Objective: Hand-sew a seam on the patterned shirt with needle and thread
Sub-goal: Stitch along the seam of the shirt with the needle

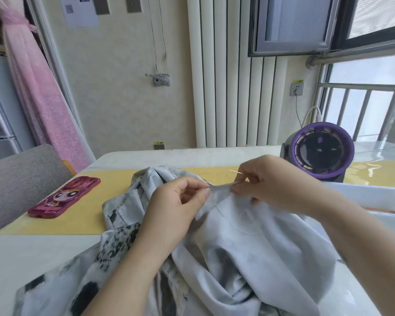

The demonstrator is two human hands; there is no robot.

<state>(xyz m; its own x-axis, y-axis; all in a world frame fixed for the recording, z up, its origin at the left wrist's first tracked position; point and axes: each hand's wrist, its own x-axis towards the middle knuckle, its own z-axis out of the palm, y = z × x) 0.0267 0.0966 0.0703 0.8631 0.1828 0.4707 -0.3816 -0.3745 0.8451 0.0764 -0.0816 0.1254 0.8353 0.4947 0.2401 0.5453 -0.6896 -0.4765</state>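
Pinching the shirt (pixel 226 236) edge taut, both hands grip: left hand (pixel 176 201) fabric, right hand (pixel 267 181) needle (pixel 235 172).

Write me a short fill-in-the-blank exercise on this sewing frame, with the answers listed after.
1. The needle is held by the ____ hand.
2. The left hand pinches the edge of the ____.
3. The pink phone case lies on the ____ mat.
4. The fan by the window has a ____ ring.

Missing words: right; shirt; yellow; purple
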